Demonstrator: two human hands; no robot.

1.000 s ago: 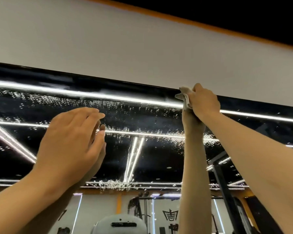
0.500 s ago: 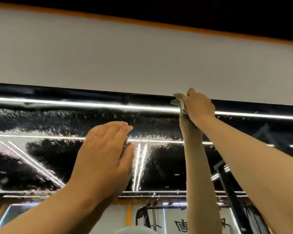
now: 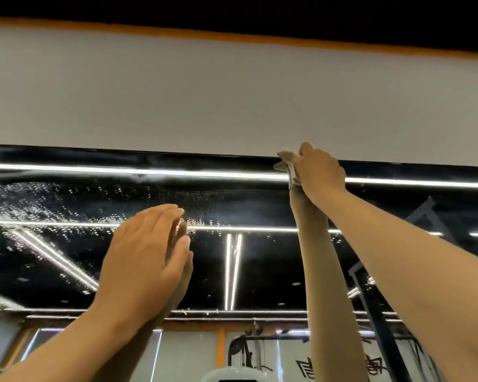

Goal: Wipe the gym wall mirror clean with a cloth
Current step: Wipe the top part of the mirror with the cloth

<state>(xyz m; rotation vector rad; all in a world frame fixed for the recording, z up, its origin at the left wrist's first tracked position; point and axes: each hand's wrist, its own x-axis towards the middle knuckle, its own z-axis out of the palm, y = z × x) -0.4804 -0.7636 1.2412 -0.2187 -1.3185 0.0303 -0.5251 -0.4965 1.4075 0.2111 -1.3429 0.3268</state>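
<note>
In the head view, the right hand (image 3: 319,172) is gripping a bunched pale cloth (image 3: 286,161) and pressing it against the mirror (image 3: 268,266) at its very top edge, just under the white wall (image 3: 232,100), with the cloth sticking out to the left of the fingers. The left hand (image 3: 146,255) is lying open, fingers straight and together, flat on the glass lower down and well to the left of the cloth. Water droplets (image 3: 53,205) are speckling the mirror left of that hand.
</note>
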